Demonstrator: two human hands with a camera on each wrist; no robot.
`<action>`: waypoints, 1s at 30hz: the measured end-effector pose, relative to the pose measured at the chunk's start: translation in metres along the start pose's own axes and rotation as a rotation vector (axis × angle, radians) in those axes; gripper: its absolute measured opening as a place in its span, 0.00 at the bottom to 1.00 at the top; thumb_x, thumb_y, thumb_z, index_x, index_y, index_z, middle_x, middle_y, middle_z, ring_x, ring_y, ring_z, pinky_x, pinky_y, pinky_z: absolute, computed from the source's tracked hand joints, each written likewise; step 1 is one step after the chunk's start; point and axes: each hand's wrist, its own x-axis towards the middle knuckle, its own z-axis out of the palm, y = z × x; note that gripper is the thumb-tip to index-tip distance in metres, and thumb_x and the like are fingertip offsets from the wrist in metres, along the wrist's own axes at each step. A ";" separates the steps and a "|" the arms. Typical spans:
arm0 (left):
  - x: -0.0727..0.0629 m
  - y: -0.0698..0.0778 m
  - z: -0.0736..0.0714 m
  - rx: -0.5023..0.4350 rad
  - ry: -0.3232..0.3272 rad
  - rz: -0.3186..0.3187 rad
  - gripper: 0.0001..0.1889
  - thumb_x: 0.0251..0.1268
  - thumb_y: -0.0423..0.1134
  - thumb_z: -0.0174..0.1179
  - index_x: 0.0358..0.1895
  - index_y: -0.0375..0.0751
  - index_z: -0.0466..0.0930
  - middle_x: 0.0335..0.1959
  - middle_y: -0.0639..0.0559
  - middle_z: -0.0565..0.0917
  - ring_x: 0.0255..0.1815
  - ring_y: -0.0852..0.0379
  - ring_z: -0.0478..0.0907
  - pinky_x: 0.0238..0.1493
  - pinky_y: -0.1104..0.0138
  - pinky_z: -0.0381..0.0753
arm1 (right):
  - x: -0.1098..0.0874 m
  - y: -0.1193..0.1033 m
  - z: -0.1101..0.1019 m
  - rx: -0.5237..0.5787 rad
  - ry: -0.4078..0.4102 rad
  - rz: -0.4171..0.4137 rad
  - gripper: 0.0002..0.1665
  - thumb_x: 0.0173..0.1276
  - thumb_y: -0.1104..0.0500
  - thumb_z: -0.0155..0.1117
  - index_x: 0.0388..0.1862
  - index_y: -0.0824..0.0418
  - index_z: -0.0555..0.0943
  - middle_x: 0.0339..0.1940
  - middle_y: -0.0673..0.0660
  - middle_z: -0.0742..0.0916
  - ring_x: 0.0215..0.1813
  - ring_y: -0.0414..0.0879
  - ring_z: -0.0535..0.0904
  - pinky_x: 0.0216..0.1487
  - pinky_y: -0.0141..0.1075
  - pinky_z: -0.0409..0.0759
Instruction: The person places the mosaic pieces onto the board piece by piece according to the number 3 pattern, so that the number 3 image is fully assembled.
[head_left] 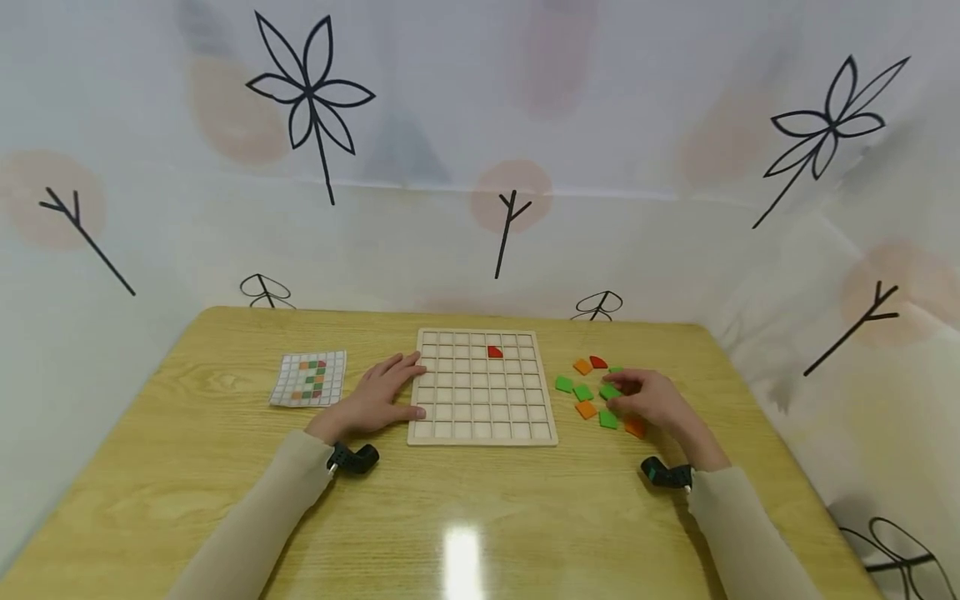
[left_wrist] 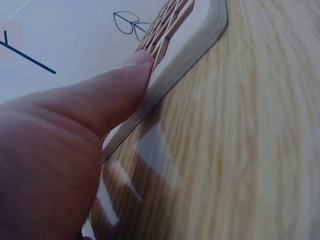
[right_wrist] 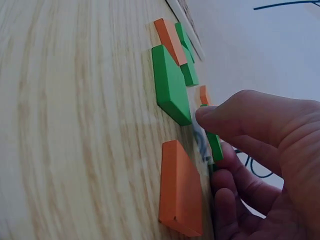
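A square wooden grid board [head_left: 480, 438] lies on the table, with a red quarter-round tile [head_left: 495, 352] in one upper cell. My left hand [head_left: 378, 396] rests on the board's left edge, fingers and thumb spread; the thumb [left_wrist: 125, 85] presses the rim in the left wrist view. To the right of the board, my right hand [head_left: 654, 402] reaches into loose tiles. Its thumb and fingertips close around the edges of a green tile [head_left: 610, 391], also seen between them in the right wrist view. Another green tile [right_wrist: 170, 85] and an orange tile [right_wrist: 180, 192] lie near the thumb.
A printed pattern card [head_left: 307, 379] with coloured squares lies left of my left hand. Several other green and orange tiles [head_left: 586, 409] and a red tile [head_left: 597, 362] are scattered right of the board. A patterned cloth backdrop [head_left: 420, 250] stands behind the table [head_left: 390, 517].
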 end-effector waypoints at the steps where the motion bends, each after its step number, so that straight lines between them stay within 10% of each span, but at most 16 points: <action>1: 0.001 0.001 0.000 -0.001 -0.004 0.000 0.40 0.68 0.58 0.61 0.77 0.45 0.60 0.81 0.47 0.48 0.80 0.41 0.39 0.72 0.36 0.40 | -0.001 0.001 0.000 -0.001 0.005 0.000 0.29 0.63 0.55 0.73 0.62 0.64 0.81 0.52 0.61 0.83 0.50 0.53 0.77 0.46 0.36 0.78; 30: 0.000 0.004 -0.001 0.002 -0.003 -0.013 0.40 0.67 0.57 0.63 0.77 0.45 0.60 0.82 0.47 0.48 0.80 0.41 0.39 0.73 0.39 0.38 | 0.014 -0.046 0.018 0.052 -0.045 -0.114 0.22 0.66 0.60 0.68 0.58 0.67 0.81 0.49 0.62 0.83 0.49 0.54 0.77 0.41 0.40 0.79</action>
